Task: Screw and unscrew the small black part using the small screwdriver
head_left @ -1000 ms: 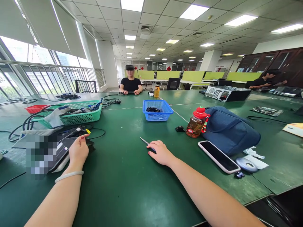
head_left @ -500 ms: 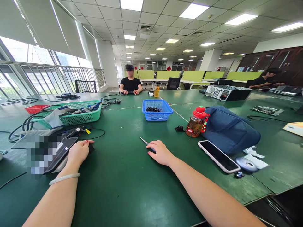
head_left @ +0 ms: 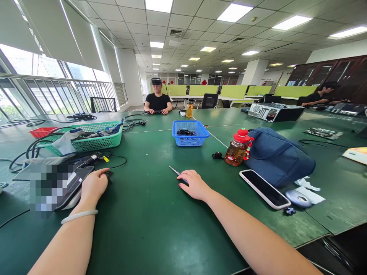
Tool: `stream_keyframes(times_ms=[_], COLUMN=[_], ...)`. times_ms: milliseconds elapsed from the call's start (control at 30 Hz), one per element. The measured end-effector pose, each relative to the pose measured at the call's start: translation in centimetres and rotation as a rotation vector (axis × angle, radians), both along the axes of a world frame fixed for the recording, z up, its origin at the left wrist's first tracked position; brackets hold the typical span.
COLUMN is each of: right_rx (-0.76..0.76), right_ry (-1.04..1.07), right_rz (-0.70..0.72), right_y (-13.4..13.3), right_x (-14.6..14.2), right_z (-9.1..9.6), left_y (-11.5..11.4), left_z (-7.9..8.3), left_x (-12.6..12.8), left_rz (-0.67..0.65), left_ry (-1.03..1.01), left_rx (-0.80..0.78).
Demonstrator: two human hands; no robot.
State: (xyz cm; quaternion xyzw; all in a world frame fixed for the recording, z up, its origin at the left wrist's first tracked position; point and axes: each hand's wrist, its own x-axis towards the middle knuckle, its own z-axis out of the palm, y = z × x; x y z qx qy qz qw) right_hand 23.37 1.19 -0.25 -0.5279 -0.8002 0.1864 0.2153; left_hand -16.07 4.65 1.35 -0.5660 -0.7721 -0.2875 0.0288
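Observation:
My right hand (head_left: 195, 185) rests on the green table (head_left: 149, 221), its fingers and thumb closed round the dark handle of a screwdriver (head_left: 173, 170). The metal shaft points away to the left. At the left, my left hand (head_left: 94, 186) lies against the right side of a dark flat device (head_left: 75, 187), part of which is blurred out. Its index finger is stretched forward over a small black thing (head_left: 109, 173), mostly hidden under the fingers. The other fingers are hard to see. A pale bangle (head_left: 79, 217) circles the left wrist.
Ahead stands a blue basket (head_left: 190, 140) with black parts inside. A green basket (head_left: 97, 145) holds gloves; cables lie around it. To the right are a drink jar (head_left: 234, 152), a blue bag (head_left: 282, 158) and a phone (head_left: 263, 190). A person (head_left: 158, 101) sits opposite.
My left index finger has straightened forward, where the fingers were curled together before. My right hand and the screwdriver have stayed in place.

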Motion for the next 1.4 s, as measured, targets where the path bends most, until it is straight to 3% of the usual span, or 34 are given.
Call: stream_keyframes(times_ms=[167, 267, 733, 900, 1067, 1167, 1400], right_rx=[-0.002, -0.005, 0.008, -0.003, -0.003, -0.006, -0.014], right_ry=[0.003, -0.004, 0.002, 0.004, 0.006, 0.001, -0.003], right_rz=[-0.001, 0.002, 0.002, -0.001, -0.004, -0.005, -0.005], right_y=[0.0, -0.1, 0.0, -0.1, -0.1, -0.1, -0.1], right_x=[0.0, 0.0, 0.0, 0.0, 0.0, 0.0, 0.1], right_z=[0.2, 0.2, 0.0, 0.2, 0.2, 0.2, 0.3], left_y=[0.0, 0.2, 0.1, -0.5, -1.4, -1.9, -1.5], left_z=[-0.1, -0.3, -0.1, 0.9, 2.1, 2.5, 2.3], left_x=[0.9, 1.1, 1.5, 2.7, 3.2, 2.9, 1.9], left_rz=[-0.03, -0.039, -0.062, -0.123, -0.005, 0.063, 0.029], left_ry=[0.168, 0.233, 0.172, 0.225, 0.118, 0.097, 0.184], left_rx=[-0.2, -0.24, -0.199, 0.009, 0.12, 0.092, -0.083])
